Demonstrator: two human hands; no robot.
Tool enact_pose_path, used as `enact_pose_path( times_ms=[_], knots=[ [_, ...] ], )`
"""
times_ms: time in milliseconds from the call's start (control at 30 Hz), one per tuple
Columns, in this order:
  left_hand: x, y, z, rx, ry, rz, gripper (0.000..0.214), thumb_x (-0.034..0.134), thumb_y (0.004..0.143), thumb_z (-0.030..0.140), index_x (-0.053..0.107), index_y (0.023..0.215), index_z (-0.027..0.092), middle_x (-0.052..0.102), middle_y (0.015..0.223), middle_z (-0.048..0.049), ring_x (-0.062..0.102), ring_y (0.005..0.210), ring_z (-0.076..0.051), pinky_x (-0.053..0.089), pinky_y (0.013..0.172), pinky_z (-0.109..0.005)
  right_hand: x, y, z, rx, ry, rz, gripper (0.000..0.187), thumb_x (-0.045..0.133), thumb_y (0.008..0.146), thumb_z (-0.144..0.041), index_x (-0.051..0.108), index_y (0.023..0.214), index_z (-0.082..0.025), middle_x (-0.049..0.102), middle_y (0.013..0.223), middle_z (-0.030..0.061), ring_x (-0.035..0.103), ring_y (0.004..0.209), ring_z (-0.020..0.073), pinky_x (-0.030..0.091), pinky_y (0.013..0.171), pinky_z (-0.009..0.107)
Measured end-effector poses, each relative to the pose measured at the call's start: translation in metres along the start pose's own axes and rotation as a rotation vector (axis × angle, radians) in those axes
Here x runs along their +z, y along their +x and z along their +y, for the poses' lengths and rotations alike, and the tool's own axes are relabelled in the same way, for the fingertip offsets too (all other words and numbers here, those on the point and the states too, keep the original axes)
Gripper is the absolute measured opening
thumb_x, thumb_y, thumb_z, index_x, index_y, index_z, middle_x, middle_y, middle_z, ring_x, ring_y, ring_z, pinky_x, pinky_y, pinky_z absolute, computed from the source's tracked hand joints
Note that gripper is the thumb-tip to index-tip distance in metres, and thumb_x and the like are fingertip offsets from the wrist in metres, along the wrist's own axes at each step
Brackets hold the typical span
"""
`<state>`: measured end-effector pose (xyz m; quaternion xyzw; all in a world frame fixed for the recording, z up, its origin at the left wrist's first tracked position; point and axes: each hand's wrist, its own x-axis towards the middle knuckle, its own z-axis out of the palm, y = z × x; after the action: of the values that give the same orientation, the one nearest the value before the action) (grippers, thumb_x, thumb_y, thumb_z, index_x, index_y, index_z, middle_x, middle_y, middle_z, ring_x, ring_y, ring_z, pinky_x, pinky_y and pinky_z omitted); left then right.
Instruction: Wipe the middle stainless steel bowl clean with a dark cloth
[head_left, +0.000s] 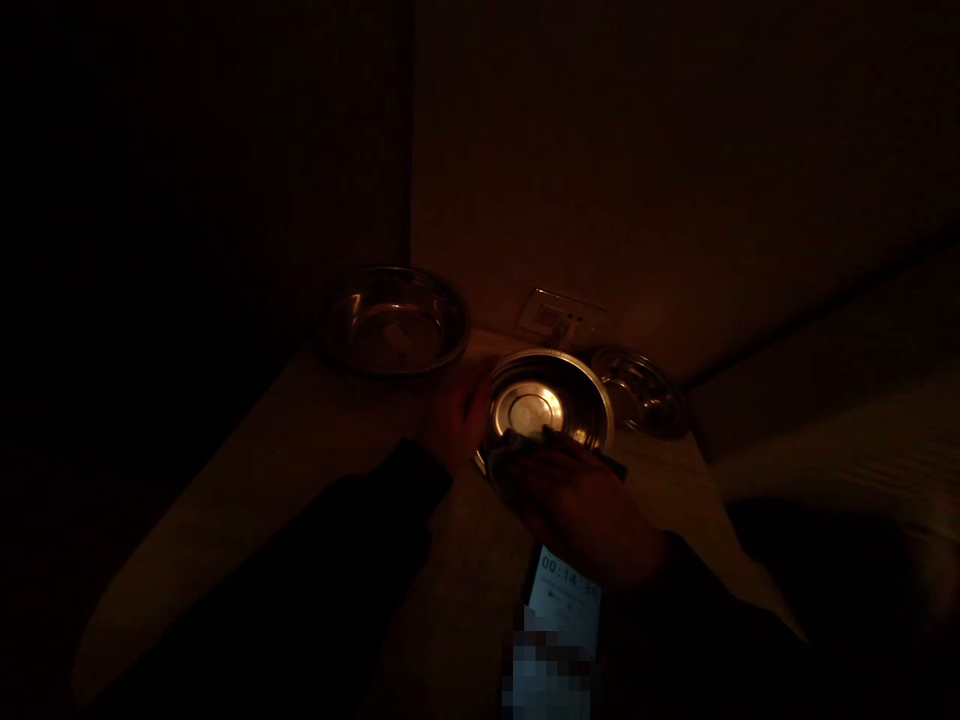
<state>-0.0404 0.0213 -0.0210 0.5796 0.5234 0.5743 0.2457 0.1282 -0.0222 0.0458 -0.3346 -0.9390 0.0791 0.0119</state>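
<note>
A shiny metal bowl [529,408] is tilted toward me at the middle of the view. My left hand [456,420] grips its left rim, fingers closed and mostly lost in shadow. Over the near rim lies my right hand [574,500], pressing what looks like a dark cloth [506,468] against the bowl. The cloth is mostly hidden beneath the fingers, and the dim light blurs its outline.
A wide metal basin [394,335] stands at the back left of the wooden table [247,480]. To the right rests a shallow metal dish [649,395]. A wall socket [559,315] is behind the bowl. Below my right hand lies a lit phone [562,600] showing a timer.
</note>
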Motion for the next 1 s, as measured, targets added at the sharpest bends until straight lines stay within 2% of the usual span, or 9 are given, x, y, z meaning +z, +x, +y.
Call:
enact_pose_path(
  times_ms=[167, 333, 500, 600, 733, 833, 1000],
  knots=[
    [0.002, 0.000, 0.003, -0.015, -0.034, -0.073, 0.036, 0.039, 0.092, 0.025, 0.059, 0.122, 0.019, 0.066, 0.122, -0.0059, 0.062, 0.112, -0.016, 0.048, 0.098, -0.030, -0.012, -0.016, 0.015, -0.069, -0.105, -0.071, 0.034, 0.057, 0.083, -0.015, 0.062, 0.116, -0.023, 0.067, 0.116, 0.0061, 0.060, 0.106, 0.0226, 0.033, 0.103, 0.047],
    [0.002, -0.001, 0.003, -0.004, -0.038, -0.069, 0.036, 0.039, 0.093, 0.025, 0.059, 0.122, 0.020, 0.066, 0.122, -0.0045, 0.062, 0.112, -0.015, 0.048, 0.098, -0.029, -0.012, -0.004, 0.010, -0.038, -0.083, -0.105, 0.040, 0.059, 0.081, -0.018, 0.059, 0.121, -0.024, 0.067, 0.116, 0.0061, 0.060, 0.105, 0.0227, 0.037, 0.098, 0.044],
    [-0.001, 0.000, 0.002, 0.012, -0.004, -0.074, 0.036, 0.040, 0.092, 0.025, 0.059, 0.123, 0.021, 0.066, 0.122, -0.0047, 0.062, 0.112, -0.016, 0.048, 0.098, -0.031, -0.020, -0.004, 0.011, -0.038, -0.118, -0.149, 0.032, 0.058, 0.081, -0.017, 0.063, 0.112, -0.024, 0.067, 0.114, 0.0065, 0.059, 0.106, 0.0233, 0.038, 0.098, 0.045],
    [-0.001, 0.000, 0.003, 0.008, -0.008, -0.086, 0.036, 0.039, 0.093, 0.026, 0.058, 0.123, 0.021, 0.066, 0.122, -0.0043, 0.063, 0.110, -0.016, 0.049, 0.097, -0.030, -0.023, -0.008, 0.013, -0.058, -0.151, -0.146, 0.028, 0.059, 0.080, -0.014, 0.065, 0.106, -0.022, 0.067, 0.111, 0.0075, 0.060, 0.104, 0.0242, 0.042, 0.095, 0.043],
    [0.000, 0.000, 0.006, -0.005, -0.017, -0.114, 0.037, 0.039, 0.093, 0.028, 0.058, 0.124, 0.021, 0.067, 0.121, -0.0036, 0.062, 0.112, -0.016, 0.049, 0.096, -0.026, -0.012, -0.003, 0.006, -0.078, -0.124, -0.101, 0.033, 0.055, 0.084, -0.013, 0.060, 0.116, -0.015, 0.067, 0.112, 0.0110, 0.061, 0.104, 0.0232, 0.049, 0.091, 0.038],
    [-0.001, -0.001, 0.007, -0.012, -0.005, -0.094, 0.037, 0.038, 0.093, 0.027, 0.058, 0.123, 0.020, 0.067, 0.120, -0.0040, 0.062, 0.111, -0.016, 0.049, 0.096, -0.027, 0.000, 0.002, 0.000, -0.103, -0.117, -0.050, 0.038, 0.051, 0.089, -0.016, 0.053, 0.126, -0.009, 0.063, 0.120, 0.0156, 0.059, 0.110, 0.0249, 0.050, 0.091, 0.039],
    [-0.005, -0.001, 0.006, 0.013, 0.031, -0.083, 0.037, 0.040, 0.092, 0.026, 0.059, 0.123, 0.021, 0.068, 0.119, -0.0038, 0.064, 0.108, -0.017, 0.051, 0.094, -0.027, -0.002, -0.007, 0.008, -0.136, -0.151, -0.035, 0.042, 0.050, 0.086, -0.010, 0.052, 0.128, -0.011, 0.062, 0.122, 0.0148, 0.059, 0.111, 0.0245, 0.049, 0.095, 0.040]
  ],
)
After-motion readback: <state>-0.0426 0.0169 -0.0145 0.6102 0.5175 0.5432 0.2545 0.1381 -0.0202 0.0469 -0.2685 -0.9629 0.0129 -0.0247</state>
